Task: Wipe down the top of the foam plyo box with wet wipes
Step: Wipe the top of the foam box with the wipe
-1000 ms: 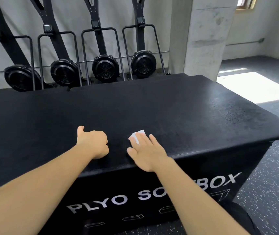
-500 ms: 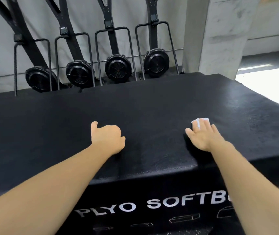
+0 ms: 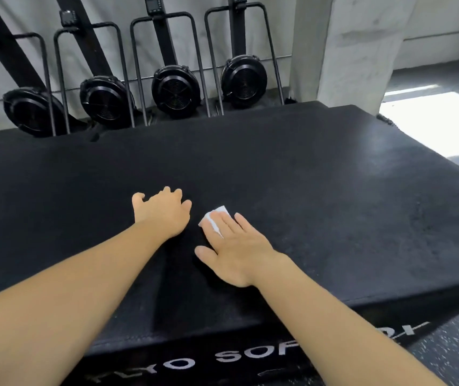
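Small white folded wet wipe [image 3: 217, 218] sits mid-front on the black foam plyo box top [image 3: 334, 204], flattened under the right hand [image 3: 236, 252], fingers straight and close together. Left hand [image 3: 164, 213] braces alongside, fingers loosely bent, empty. Best to press evenly and overlap strokes.

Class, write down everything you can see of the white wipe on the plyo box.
The wipe is small, white, seemingly thin folded cloth. It lies flat on the black, grainy top of the plyo box, pressed under the right hand, whose fingers are straight; only its far corner shows.
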### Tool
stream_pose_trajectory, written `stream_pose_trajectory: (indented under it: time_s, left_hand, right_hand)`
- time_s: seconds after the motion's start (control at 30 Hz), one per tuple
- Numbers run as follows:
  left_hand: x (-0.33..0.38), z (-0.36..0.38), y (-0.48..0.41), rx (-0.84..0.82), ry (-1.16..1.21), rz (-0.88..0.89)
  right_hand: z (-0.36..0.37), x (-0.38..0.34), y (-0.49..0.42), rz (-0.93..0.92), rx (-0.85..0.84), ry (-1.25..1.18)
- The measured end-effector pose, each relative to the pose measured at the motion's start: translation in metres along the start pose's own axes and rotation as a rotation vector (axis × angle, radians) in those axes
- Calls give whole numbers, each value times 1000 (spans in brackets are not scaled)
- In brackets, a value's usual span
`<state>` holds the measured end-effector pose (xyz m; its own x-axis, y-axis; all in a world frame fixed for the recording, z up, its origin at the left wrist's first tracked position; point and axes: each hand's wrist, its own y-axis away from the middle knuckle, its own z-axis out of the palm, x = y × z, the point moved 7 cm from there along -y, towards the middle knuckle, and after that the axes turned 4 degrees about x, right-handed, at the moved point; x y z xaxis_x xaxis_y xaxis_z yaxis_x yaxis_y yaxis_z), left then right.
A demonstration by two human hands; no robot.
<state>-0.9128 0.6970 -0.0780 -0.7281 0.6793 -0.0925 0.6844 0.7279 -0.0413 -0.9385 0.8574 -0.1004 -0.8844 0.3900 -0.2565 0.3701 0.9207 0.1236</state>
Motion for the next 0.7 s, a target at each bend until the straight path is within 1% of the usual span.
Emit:
stream_pose_trajectory:
  time_s: [0.07,0.2,0.3,0.37,0.47,0.53,0.6,0.7]
  left_hand:
    - [1,3,-10,9,-30,-12]
    - [1,4,-13,69,-180,0]
    - [1,3,-11,51,-223,-7]
    - [3,2,-10,28,-233,-22]
    - [5,2,-9,8,-231,-38]
    - [5,3,-8,-3,-241,-46]
    - [5,7,-6,-12,-248,-57]
    - [4,9,-4,-4,-227,-65]
  right_hand:
    - [-9,28,-12,14,-15,33]
    - [-28,93,-20,84,1,42]
    - [-42,140,-15,164,14,50]
    - [-46,160,-13,212,-25,49]
    - [-47,165,-14,249,-68,4]
    - [-45,156,-16,268,-49,-18]
    - [-41,140,-16,269,-16,-15]
    - [-25,101,-9,231,-15,-12]
